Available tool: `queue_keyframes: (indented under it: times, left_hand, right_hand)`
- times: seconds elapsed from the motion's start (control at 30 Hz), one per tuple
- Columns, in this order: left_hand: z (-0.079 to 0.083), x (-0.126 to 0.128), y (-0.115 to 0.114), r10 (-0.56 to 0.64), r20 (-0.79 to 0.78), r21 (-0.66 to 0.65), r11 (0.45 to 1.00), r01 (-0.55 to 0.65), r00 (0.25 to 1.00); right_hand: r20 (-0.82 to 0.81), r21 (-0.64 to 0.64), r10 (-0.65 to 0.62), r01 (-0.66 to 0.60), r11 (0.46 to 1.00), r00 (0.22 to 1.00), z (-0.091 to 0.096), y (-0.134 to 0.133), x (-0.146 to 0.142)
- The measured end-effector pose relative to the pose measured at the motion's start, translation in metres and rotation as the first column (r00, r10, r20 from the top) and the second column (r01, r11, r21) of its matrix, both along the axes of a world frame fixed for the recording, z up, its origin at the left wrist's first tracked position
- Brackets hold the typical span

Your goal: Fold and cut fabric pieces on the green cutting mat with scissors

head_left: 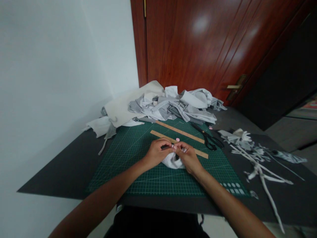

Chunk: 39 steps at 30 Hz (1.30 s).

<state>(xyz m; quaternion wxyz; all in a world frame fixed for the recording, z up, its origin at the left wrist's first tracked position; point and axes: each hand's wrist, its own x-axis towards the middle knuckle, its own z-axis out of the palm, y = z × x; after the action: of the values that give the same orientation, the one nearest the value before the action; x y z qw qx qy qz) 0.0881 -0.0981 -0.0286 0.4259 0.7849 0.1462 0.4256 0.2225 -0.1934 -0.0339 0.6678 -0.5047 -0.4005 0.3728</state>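
Note:
My left hand (156,152) and my right hand (188,158) meet over the middle of a green cutting mat (128,158). Both have their fingers curled and pinched on a small bunched piece of white fabric (171,161) that rests on the mat between them. A tiny pink thing shows at the fingertips; I cannot make out what it is. Just beyond my hands lies a wooden ruler (158,134), and a second wooden ruler (182,131) lies behind it.
A heap of white and grey cloth (168,104) fills the far side of the dark table (64,168). Black scissors (210,138) lie at the mat's right edge. Several fabric strips and scraps (257,162) are scattered to the right. A wooden door (198,43) stands behind.

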Motion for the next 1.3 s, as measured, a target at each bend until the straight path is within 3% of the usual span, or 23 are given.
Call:
queue_keyframes:
  times: [0.27,0.5,0.63,0.83,1.07,1.3]
  left_hand:
    - [0.0024,-0.0011,-0.0011,-0.023,-0.098,-0.054,0.998,0.018,0.995]
    - [0.0065,-0.0034,0.0007,-0.093,-0.143,0.007,0.995,0.095,0.985]
    - [0.0070,-0.0041,0.0016,-0.121,-0.166,0.010,0.992,0.124,0.979]
    - [0.0038,-0.0051,0.0056,-0.094,-0.179,-0.037,0.995,0.089,0.979]
    - [0.0054,-0.0066,0.0057,-0.208,-0.157,-0.035,0.978,0.205,0.965]
    - [0.0062,-0.0054,0.0022,-0.143,-0.165,-0.031,0.990,0.140,0.976]
  right_hand:
    - [-0.302,-0.065,0.086,-0.110,0.992,0.949,0.0017,-0.0016,-0.0004]
    - [-0.358,-0.117,0.145,-0.199,0.973,0.922,0.0017,0.0003,0.0035]
    - [-0.304,-0.138,0.161,-0.211,0.968,0.939,0.0025,0.0000,0.0020]
    - [-0.128,-0.145,0.109,-0.127,0.981,0.986,-0.0003,-0.0013,-0.0001]
    - [-0.078,-0.102,0.061,-0.069,0.992,0.995,-0.0023,-0.0007,0.0030]
    - [0.323,0.026,0.015,-0.024,0.999,0.946,0.0023,-0.0020,0.0028]
